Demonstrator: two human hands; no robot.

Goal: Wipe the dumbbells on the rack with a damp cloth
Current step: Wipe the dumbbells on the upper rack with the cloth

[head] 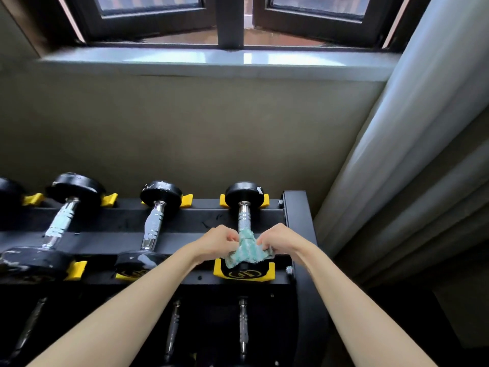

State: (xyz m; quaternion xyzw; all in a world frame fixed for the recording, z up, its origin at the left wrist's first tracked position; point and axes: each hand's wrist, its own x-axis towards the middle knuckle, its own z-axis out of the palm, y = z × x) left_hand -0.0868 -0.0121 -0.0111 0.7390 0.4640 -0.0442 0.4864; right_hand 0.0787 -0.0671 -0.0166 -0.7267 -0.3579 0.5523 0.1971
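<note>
Below a dark-framed window [230, 19], both hands, left hand [218, 241] and right hand [279, 238], pinch a crumpled teal-and-white cloth [247, 250] with curled fingers over the rightmost black chrome-handled dumbbell [244, 205] on the black rack [299, 221].

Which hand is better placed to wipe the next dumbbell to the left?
Probably the left hand: it grips the cloth and is nearer that dumbbell; the right hand lies farther.
</note>
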